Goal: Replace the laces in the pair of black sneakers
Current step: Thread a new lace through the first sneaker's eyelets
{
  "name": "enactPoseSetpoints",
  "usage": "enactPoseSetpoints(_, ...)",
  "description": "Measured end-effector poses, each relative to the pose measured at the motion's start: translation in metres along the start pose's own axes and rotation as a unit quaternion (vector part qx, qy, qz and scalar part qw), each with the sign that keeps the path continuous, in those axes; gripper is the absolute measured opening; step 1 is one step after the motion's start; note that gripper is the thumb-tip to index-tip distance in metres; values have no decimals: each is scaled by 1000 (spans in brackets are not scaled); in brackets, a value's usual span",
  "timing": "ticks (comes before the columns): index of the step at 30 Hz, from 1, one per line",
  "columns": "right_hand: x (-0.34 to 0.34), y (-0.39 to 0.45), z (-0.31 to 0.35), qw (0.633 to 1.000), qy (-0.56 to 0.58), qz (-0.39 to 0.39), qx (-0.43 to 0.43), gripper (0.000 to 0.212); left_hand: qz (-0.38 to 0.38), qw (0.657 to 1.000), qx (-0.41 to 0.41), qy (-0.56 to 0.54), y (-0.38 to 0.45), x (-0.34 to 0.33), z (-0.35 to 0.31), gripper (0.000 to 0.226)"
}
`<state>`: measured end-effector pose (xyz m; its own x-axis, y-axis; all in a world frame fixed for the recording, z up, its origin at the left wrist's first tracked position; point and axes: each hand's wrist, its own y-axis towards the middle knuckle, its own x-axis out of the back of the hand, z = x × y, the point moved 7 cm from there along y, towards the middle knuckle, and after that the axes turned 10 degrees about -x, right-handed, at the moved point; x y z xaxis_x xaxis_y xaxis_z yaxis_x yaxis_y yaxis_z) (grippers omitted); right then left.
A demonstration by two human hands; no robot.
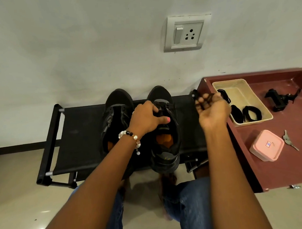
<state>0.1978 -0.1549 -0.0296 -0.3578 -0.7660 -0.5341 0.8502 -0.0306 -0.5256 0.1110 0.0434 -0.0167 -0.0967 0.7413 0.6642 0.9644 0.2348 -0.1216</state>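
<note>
- Blue-jeaned knees fill the bottom of the view – nearest the camera – with both forearms reaching forward over them.
- Left hand (147, 118), beaded bracelet (130, 136) at the wrist, rests on the right sneaker (165, 129); its fingers curl over the tongue and lacing area, steadying the shoe. Whether a lace end is caught under the fingertips cannot be told.
- Right hand (212, 108) is raised beside that sneaker, palm toward the camera and blurred; its grip is closed round a bunched black lace (203, 98).
- Left sneaker (116, 120) stands just beside its partner, toes to the wall; both sit on a low black fabric shoe rack (77, 129). Its eyelet area looks bare of lacing, though the dark upper makes this uncertain.
- Beige tray (264, 113) on the maroon table (252, 163), right of the rack, holds several more coiled black laces (251, 113).
- Judged step: the lace is being handled at the right sneaker – whether drawn out or about to be threaded cannot be settled. The next move calls for freeing one lace tip and aiming it at an eyelet while the left hand holds the shoe still.
- Writing: the pink lidded box (267, 145) bears a small square label, too small to read; no brand is legible on the sneakers. A wall socket (186, 33), keys (288, 140) and a black clamp (281, 99) carry no readable text.
</note>
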Motion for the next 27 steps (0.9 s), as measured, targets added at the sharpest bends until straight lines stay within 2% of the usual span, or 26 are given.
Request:
enactPoseSetpoints(2,-2,-3,14,984,-132,-15,119,18,63,997,38,22,-6,-7,5,69)
enactPoseSetpoints(4,-17,-11,18,918,-328,10,224,15,89,993,61,43,-10,-14,10,82)
enactPoseSetpoints(5,-26,-13,12,866,-435,38,243,16,86,993,63,57,-10,-16,10,86)
enactPoseSetpoints(7,-36,-12,-10,740,-629,87,223,19,68,992,61,82,-11,-16,8,87)
enactPoseSetpoints(8,-37,-12,-20,685,-691,102,204,19,62,992,63,89,-11,-16,7,86)
enactPoseSetpoints(9,-36,-12,-26,653,-725,107,190,17,59,992,67,94,-11,-16,7,85)
enactPoseSetpoints(10,-34,-12,-27,646,-734,102,183,16,60,991,73,95,-11,-16,7,85)
enactPoseSetpoints(11,-32,-11,-24,663,-721,89,181,15,63,991,79,93,-11,-17,9,85)
enactPoseSetpoints(12,-30,-9,-18,698,-689,70,183,14,66,990,83,90,-11,-18,10,85)
enactPoseSetpoints(14,-22,-3,-5,812,-558,38,167,12,69,990,87,86,-11,-20,14,83)
enactPoseSetpoints(16,-12,1,3,935,-335,48,109,17,71,990,95,82,-10,-21,17,79)
enactPoseSetpoints(17,-9,2,5,973,-209,74,71,18,71,990,98,79,-10,-23,18,76)
enactPoseSetpoints(18,-9,2,6,989,-93,109,32,19,70,990,98,75,-10,-24,19,72)
enactPoseSetpoints(20,-11,1,8,985,61,160,-32,21,70,990,99,73,-10,-25,20,67)
enactPoseSetpoints(22,-12,-1,2,981,90,159,-60,21,69,990,101,74,-9,-26,21,68)
enactPoseSetpoints(23,-12,-3,-1,988,46,139,-54,19,70,990,103,74,-9,-27,21,68)
enactPoseSetpoints(25,-14,-3,-2,982,-161,101,14,13,71,989,104,76,-9,-27,21,68)
enactPoseSetpoints(26,-19,-5,-2,947,-300,94,72,12,73,989,105,77,-9,-27,21,68)
enactPoseSetpoints(27,-25,-6,-6,888,-431,96,130,15,75,988,106,79,-9,-27,21,67)
